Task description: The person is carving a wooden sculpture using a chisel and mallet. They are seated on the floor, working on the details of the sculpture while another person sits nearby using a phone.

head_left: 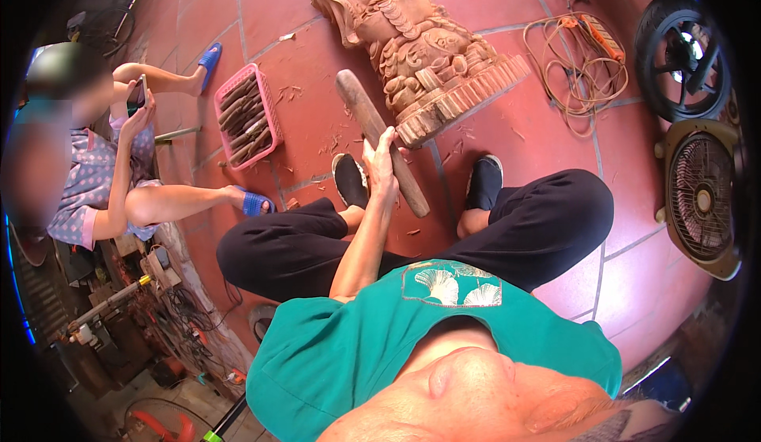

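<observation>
My left hand [380,166] grips a thick, rounded wooden bar [357,104] near its middle, with fingers wrapped round it. The bar slants from upper left to lower right above the floor between my feet. Just beyond it a carved reddish-brown wooden sculpture [432,53] lies on its side, its ridged base [468,97] turned toward me. The fingers are close to the edge of that base; whether they touch it I cannot tell. Neither my right hand nor its forearm shows.
A pink basket [273,117] of dark brown stick-like pieces stands left on the tiled floor [309,45]. Two seated people are beyond it, one holding a phone [138,95]. At right are a coiled cord [555,85] with an orange power strip [602,38], a wheel [683,57] and a fan [701,196].
</observation>
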Demonstrator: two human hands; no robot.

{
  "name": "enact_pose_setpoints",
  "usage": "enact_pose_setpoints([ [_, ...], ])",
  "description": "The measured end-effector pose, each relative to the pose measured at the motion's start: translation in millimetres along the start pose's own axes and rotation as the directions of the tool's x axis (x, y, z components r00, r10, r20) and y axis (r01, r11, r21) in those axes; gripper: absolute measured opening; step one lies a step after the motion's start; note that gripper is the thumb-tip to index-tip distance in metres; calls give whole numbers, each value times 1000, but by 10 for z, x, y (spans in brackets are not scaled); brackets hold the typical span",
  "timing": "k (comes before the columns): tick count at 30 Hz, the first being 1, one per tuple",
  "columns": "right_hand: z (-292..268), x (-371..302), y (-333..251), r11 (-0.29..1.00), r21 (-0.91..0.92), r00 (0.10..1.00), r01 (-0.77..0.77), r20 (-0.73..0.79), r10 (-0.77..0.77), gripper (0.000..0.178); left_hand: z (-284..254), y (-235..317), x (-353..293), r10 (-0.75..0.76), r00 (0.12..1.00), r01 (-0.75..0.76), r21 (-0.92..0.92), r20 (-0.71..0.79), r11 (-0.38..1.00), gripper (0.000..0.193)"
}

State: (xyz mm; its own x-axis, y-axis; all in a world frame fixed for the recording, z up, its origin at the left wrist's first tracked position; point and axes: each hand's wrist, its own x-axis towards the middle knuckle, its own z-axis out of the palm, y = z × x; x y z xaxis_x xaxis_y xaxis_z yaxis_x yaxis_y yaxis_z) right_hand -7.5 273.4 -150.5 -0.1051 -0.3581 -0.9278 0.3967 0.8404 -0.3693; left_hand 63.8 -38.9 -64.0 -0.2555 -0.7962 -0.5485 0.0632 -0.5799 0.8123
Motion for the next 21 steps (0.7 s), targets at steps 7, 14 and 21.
enact_pose_setpoints([
  [7, 171, -293, 118, 993, 44, 994, -108, 12, 107, 20, 46, 318, 118, 94, 990, -98, -29, -103, 995, 36],
  [14, 590, -971, 453, 946, 175, 962, -274, 45, 270, 21, 211, 708, 337, 132, 987, -119, 137, -94, 983, 33],
  [21, 1093, -1443, 328, 879, 290, 925, -378, 86, 369, 21, 398, 902, 632, 156, 987, -150, 147, -29, 978, 30],
])
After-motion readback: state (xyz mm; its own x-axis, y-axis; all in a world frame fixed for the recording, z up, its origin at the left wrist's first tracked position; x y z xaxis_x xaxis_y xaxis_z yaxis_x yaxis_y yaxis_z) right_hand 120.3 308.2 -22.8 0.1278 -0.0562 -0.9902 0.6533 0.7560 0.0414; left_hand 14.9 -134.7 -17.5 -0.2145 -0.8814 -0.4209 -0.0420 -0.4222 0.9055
